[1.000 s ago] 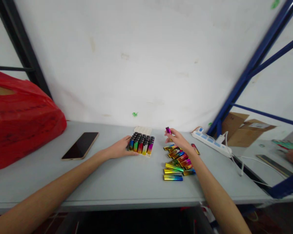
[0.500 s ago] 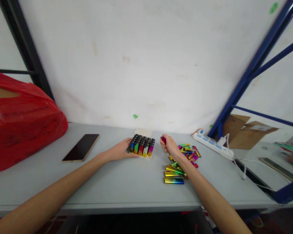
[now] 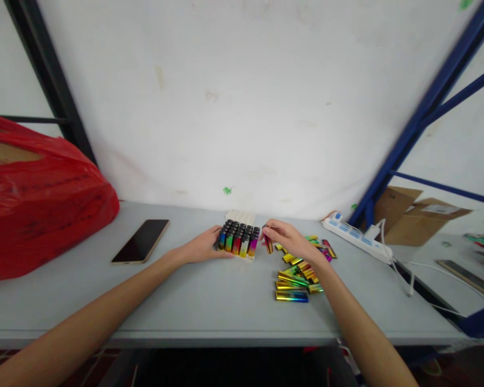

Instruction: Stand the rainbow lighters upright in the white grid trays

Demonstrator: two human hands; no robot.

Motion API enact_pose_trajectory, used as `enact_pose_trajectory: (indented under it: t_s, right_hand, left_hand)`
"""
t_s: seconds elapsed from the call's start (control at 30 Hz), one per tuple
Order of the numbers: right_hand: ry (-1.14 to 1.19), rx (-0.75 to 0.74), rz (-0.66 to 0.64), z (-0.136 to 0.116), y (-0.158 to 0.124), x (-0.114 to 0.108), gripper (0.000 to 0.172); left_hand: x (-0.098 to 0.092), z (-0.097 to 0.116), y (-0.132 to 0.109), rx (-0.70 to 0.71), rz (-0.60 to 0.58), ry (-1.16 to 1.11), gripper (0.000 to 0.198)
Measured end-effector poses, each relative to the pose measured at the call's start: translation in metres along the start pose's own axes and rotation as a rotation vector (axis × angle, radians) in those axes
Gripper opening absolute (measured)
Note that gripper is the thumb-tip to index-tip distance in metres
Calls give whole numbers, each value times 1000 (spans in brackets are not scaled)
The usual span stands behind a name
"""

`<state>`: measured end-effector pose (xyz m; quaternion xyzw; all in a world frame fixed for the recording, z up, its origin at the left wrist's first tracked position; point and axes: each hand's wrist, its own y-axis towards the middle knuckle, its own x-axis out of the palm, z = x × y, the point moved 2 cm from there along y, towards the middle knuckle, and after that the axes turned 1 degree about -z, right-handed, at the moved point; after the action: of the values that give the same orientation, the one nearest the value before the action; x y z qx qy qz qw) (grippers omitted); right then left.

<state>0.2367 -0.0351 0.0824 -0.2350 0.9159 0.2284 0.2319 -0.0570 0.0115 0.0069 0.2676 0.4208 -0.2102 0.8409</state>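
Metallic lighter [image 3: 269,247] pinched in right hand [image 3: 286,237], just beside upright block of lighters [image 3: 237,242] clasped by left hand [image 3: 201,248]; loose lighters [image 3: 292,279] below right hand. Probably light, stiff, slick; best gripped mid-body.

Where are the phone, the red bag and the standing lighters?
Phone [image 3: 141,241], head view: middle of its dark screen.
Red bag [image 3: 52,212], head view: its front side.
Standing lighters [image 3: 239,239], head view: middle of the group.

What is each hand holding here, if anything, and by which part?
The right hand holds a shiny red-and-gold lighter near its upper end. The left hand touches the left side of the upright, multicoloured, black-topped lighters; whether it grips them cannot be told.
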Motion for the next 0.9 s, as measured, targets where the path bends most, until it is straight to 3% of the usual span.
enact_pose_trajectory:
  t_s: [0.13,0.33,0.57,0.73,0.9]
  right_hand:
    - [-294,-84,53,-4,0,1,57]
    - [-193,14,-67,5,-1,13,48]
    - [-300,83,-131,19,6,27,51]
    - [-540,96,-64,19,6,25,61]
    - [-332,67,139,37,23,3,57]
  left_hand:
    - [0,1,1,27,-5,-3,80]
    - [0,0,0,15,-5,-3,81]
    - [0,0,0,21,8,-3,79]
    - [-1,0,0,18,-17,-30,75]
    - [0,1,-1,-17,-7,-32,80]
